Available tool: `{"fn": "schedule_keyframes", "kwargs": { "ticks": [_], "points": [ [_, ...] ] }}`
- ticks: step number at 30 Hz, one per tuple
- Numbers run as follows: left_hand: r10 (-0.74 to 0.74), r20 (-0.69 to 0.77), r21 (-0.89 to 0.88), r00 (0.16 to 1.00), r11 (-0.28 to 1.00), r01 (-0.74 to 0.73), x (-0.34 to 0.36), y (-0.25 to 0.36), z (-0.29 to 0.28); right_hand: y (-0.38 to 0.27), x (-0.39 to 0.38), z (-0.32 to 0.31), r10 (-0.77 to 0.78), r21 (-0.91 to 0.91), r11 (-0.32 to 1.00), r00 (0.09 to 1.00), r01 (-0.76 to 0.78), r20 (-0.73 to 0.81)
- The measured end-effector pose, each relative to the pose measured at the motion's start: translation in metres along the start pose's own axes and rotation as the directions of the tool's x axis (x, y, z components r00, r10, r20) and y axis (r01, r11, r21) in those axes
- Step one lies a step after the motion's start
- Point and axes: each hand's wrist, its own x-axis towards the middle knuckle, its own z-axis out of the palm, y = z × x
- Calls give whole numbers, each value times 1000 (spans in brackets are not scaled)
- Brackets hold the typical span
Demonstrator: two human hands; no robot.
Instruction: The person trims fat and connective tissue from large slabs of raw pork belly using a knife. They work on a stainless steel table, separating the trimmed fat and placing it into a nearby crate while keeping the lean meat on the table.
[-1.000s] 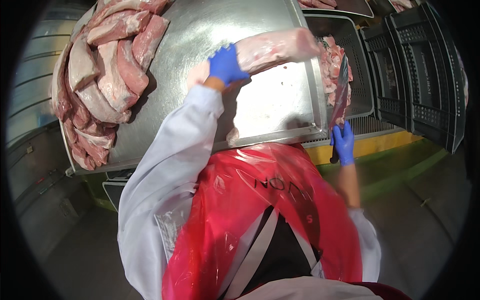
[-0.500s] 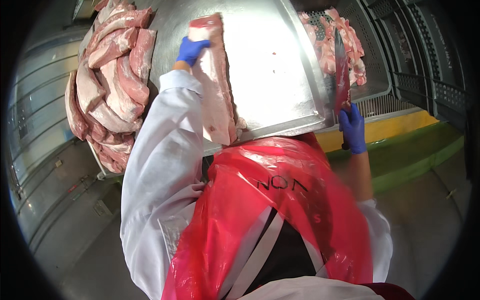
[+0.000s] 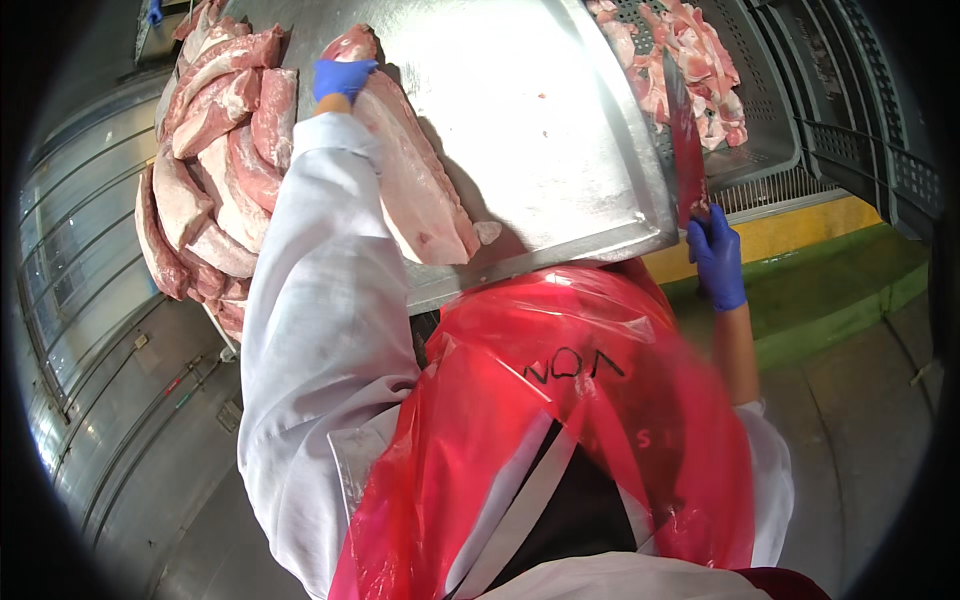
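Observation:
My left hand (image 3: 342, 80), in a blue glove, is closed around the far end of a long slab of pale pink meat (image 3: 415, 185). The slab slants across the left side of the metal tray (image 3: 540, 200), its far end bent up and its near end close to the front rim. A small scrap (image 3: 487, 232) lies at its near corner. At the right, past the tray's edge, my right hand (image 3: 716, 258), also gloved in blue, grips a knife (image 3: 686, 145) by its handle. The blade points away from me and is smeared reddish.
A heap of long meat pieces (image 3: 215, 165) is piled left of the tray. Beyond the knife, a dark perforated crate (image 3: 775, 165) holds pale trimmings (image 3: 700, 70). A yellow edge (image 3: 770, 238) and a green ledge (image 3: 800, 300) run below the crate.
My left hand has shifted left with the slab's far end, and the slab now slants more. The knife stays in my right hand, which appears slightly lower and further right.

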Motion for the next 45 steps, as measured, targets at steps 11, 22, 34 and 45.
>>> {"fn": "schedule_keyframes", "kwargs": {
  "ticks": [11,22,34,45],
  "points": [
    [25,413,-820,910,445,360,-9,-47,-23,-5,3,22,72,-2,997,997,-72,13],
    [512,-173,-45,841,849,-526,1,-11,25,-166,330,321,-111,-219,953,916,208,385],
    [409,-157,-116,899,897,-428,-18,10,19,-200,351,390,-346,-359,793,849,492,400],
    [545,-191,-115,816,813,-570,-161,-55,31,-211,235,334,49,-420,886,861,197,507]
  ]
}}
